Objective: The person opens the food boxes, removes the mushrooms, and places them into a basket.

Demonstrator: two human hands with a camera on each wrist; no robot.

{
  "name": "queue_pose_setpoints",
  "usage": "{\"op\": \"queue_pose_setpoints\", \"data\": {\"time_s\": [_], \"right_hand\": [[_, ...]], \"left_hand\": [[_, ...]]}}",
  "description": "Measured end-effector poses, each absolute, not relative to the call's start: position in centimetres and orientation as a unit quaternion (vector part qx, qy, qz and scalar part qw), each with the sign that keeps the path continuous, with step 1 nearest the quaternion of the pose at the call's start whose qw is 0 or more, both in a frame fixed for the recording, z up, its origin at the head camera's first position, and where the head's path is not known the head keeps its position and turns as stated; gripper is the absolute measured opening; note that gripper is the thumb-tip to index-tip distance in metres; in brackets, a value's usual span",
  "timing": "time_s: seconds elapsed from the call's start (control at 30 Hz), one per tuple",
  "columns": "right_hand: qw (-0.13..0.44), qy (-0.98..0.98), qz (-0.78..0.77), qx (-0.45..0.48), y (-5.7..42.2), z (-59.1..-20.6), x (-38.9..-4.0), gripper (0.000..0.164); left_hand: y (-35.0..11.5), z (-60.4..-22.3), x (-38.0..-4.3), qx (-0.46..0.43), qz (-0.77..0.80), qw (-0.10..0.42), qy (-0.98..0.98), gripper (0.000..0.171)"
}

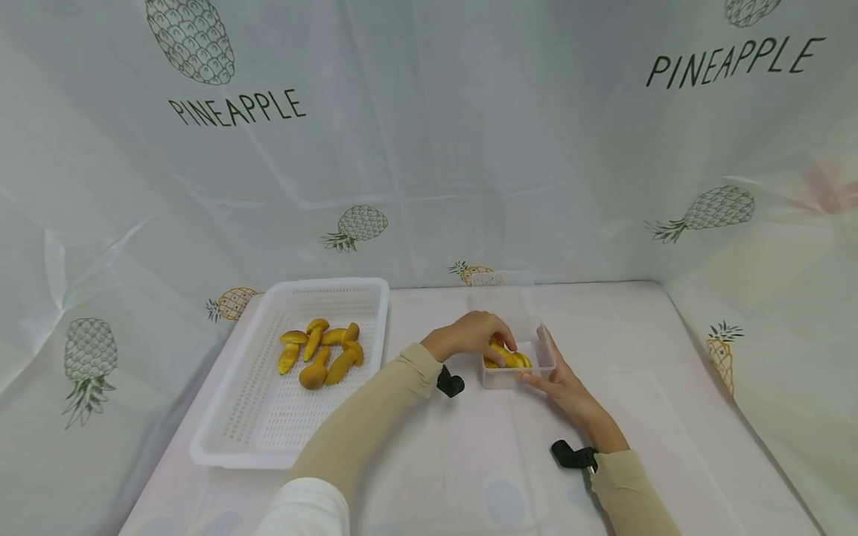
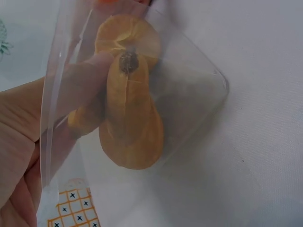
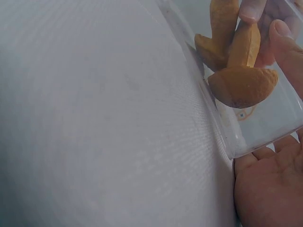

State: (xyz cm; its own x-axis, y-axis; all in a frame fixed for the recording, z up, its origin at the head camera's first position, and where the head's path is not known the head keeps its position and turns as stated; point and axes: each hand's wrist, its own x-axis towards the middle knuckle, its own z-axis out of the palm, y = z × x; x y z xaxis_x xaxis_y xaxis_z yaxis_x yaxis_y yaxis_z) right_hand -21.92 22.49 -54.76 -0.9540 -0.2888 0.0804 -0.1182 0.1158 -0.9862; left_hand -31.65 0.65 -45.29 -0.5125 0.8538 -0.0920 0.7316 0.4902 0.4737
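Observation:
A clear plastic box stands on the table with its lid raised at the back. My left hand reaches into it from the left, fingers curled down around a yellow-brown mushroom. Through the wall, the left wrist view shows the thumb against the mushrooms. My right hand grips the box's right side, thumb at the front and fingers along the side. In the right wrist view, mushrooms lie inside the box near fingertips; part of the right palm shows below.
On the left, a white perforated plastic basket holds several yellow-brown mushrooms. A light cloth covers the table. Pineapple-print sheeting hangs behind and at both sides. Black wrist mounts sit on both arms.

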Motion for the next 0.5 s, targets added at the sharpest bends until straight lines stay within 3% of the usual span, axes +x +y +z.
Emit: {"op": "queue_pose_setpoints", "data": {"time_s": [0.5], "right_hand": [[0.065,0.743,-0.652,-0.139,22.37,-54.74,-21.75,0.103]], "left_hand": [[1.29,-45.37,-31.24,0.457,0.144,0.153,0.864,0.024]]}}
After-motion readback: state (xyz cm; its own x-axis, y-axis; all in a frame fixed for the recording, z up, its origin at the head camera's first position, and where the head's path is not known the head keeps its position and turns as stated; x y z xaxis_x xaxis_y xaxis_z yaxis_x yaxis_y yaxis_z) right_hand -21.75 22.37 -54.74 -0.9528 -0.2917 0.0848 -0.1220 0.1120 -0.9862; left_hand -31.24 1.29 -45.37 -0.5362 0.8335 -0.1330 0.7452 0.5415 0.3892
